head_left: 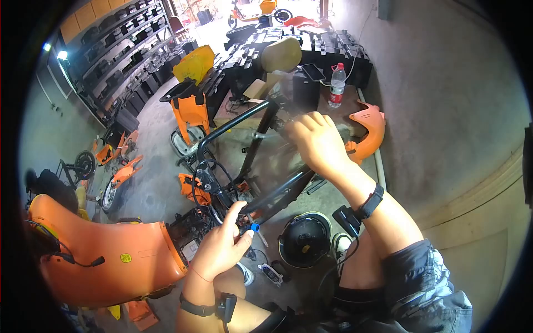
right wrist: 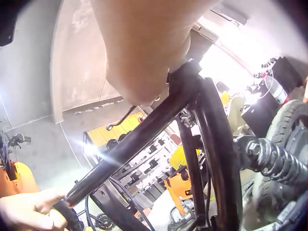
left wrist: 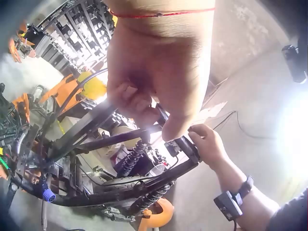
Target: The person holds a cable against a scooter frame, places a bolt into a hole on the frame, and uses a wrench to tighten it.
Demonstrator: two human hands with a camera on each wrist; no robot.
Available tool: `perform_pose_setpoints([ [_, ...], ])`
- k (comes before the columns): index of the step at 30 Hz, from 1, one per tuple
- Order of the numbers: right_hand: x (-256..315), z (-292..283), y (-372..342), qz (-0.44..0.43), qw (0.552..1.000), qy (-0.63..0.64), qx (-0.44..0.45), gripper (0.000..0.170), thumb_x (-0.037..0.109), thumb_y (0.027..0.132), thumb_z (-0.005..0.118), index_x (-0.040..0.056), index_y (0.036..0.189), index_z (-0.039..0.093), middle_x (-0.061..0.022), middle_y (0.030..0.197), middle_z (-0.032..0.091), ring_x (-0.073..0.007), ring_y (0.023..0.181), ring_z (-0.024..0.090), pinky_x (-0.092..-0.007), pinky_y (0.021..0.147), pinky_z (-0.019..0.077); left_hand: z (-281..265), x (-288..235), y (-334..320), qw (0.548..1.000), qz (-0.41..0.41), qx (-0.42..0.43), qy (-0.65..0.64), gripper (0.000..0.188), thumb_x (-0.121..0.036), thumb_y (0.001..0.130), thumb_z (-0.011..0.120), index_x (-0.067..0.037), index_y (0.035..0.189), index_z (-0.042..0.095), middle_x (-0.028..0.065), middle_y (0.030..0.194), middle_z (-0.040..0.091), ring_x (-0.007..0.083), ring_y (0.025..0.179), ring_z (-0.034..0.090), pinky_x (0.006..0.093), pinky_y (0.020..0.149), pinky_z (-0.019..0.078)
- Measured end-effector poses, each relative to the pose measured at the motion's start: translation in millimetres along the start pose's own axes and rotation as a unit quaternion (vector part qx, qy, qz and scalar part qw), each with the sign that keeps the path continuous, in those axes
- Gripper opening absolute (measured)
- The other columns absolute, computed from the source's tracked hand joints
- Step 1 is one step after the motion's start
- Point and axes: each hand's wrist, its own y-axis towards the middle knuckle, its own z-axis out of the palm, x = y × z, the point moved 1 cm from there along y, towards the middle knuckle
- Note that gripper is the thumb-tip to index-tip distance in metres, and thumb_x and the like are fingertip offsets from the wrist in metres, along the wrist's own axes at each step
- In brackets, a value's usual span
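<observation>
A black tubular frame (head_left: 236, 121) stands before the person, with coil springs in the left wrist view. At one end of its tube (right wrist: 125, 139) is the left hand (head_left: 219, 247), index finger along the tube and other fingers curled (left wrist: 159, 72). The right hand (head_left: 322, 145) bends its fingers over the far end (left wrist: 209, 144); in the right wrist view that hand (right wrist: 144, 57) hides its own fingertips. A thin dark rod with a rounded end (right wrist: 120, 122) sticks out beneath it. A blue cap (head_left: 255, 227) lies close to the left thumb.
Orange bodywork (head_left: 111, 255) fills the lower left. A black helmet-like bowl (head_left: 305, 240) lies on the floor by the legs. Behind the frame are a bottle (head_left: 336, 86), a phone (head_left: 313, 72) and rows of black boxes. A curved orange part (head_left: 372, 133) stands at the wall.
</observation>
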Motion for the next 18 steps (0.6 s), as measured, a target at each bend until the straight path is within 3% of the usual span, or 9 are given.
perform_pose_setpoints([
  [5,0.7,-20.7,-21.6,-0.085,0.996,-0.002,-0.017,0.024,0.012,0.081,0.068,0.007,0.104,0.067,-0.009,0.106,0.067,-0.0309,0.112,0.063,-0.042,0.099,0.0481,2.1,-3.6,0.3,1.0,-0.009,-0.008,-0.011,0.072,-0.014,0.099,0.071,-0.009,0.161,0.036,0.0034,0.064,0.047,0.0161,0.057,0.047,0.0355,0.059,0.0421],
  [10,-13.1,-38.4,-45.0,-0.083,0.996,0.019,-0.022,0.023,0.015,0.086,0.072,0.0071,0.108,0.067,-0.0121,0.126,0.072,-0.035,0.122,0.066,-0.0447,0.1,0.0523,6.9,4.0,1.8,1.0,-0.003,-0.002,-0.025,0.072,-0.01,0.1,0.069,-0.008,0.162,0.032,0.0029,0.063,0.051,0.0141,0.056,0.053,0.0347,0.058,0.0447],
  [13,-22.4,-47.4,-56.3,-0.037,0.994,0.098,-0.011,0.027,0.018,0.094,0.074,0.0069,0.118,0.071,-0.0143,0.136,0.07,-0.036,0.127,0.065,-0.0444,0.105,0.0526,12.1,10.6,2.6,0.999,0.009,-0.005,-0.041,0.072,-0.008,0.101,0.067,-0.008,0.163,0.029,0.0021,0.062,0.053,0.0135,0.056,0.059,0.0337,0.058,0.0476],
  [14,-26.9,-46.4,-59.6,0.026,0.984,0.177,-0.008,0.03,0.019,0.097,0.074,0.0073,0.124,0.072,-0.0142,0.138,0.07,-0.0346,0.129,0.065,-0.0433,0.107,0.0518,12.8,10.4,2.7,0.999,0.006,-0.009,-0.045,0.072,-0.008,0.101,0.067,-0.008,0.163,0.029,0.0023,0.062,0.053,0.0134,0.056,0.058,0.0337,0.057,0.0471],
  [15,-31.7,-45.2,-62.2,0.088,0.963,0.254,-0.006,0.033,0.021,0.101,0.073,0.0078,0.131,0.072,-0.0142,0.14,0.069,-0.0332,0.13,0.065,-0.0422,0.108,0.0511,13.2,9.3,2.7,0.999,0.003,-0.013,-0.049,0.072,-0.008,0.101,0.067,-0.008,0.162,0.029,0.0026,0.062,0.053,0.0133,0.055,0.058,0.0338,0.057,0.0467],
  [16,-37.9,-44.3,-64.8,0.173,0.908,0.381,0.028,0.039,0.029,0.105,0.069,0.0088,0.139,0.071,-0.0116,0.145,0.067,-0.0275,0.135,0.061,-0.0403,0.115,0.0454,12.9,7.2,2.4,0.999,0.005,-0.013,-0.048,0.072,-0.008,0.101,0.067,-0.008,0.162,0.029,0.0026,0.062,0.053,0.0133,0.055,0.058,0.0338,0.057,0.0467],
  [17,-42.6,-44.8,-67.7,0.172,0.908,0.381,0.026,0.039,0.029,0.105,0.069,0.0088,0.139,0.071,-0.0116,0.145,0.067,-0.0275,0.135,0.061,-0.0403,0.115,0.0454,12.0,4.7,1.9,1.0,0.005,-0.017,-0.026,0.072,-0.009,0.101,0.068,-0.008,0.162,0.03,0.0028,0.061,0.053,0.0132,0.055,0.056,0.034,0.056,0.0457],
  [18,-45.5,-46.2,-68.4,0.252,0.853,0.456,0.031,0.041,0.032,0.105,0.068,0.0094,0.14,0.07,-0.0097,0.146,0.067,-0.0249,0.136,0.059,-0.04,0.117,0.0426,11.3,2.9,2.0,1.0,0.005,-0.021,-0.004,0.073,-0.009,0.101,0.068,-0.009,0.162,0.03,0.0031,0.061,0.053,0.0131,0.054,0.055,0.0342,0.055,0.0447],
])
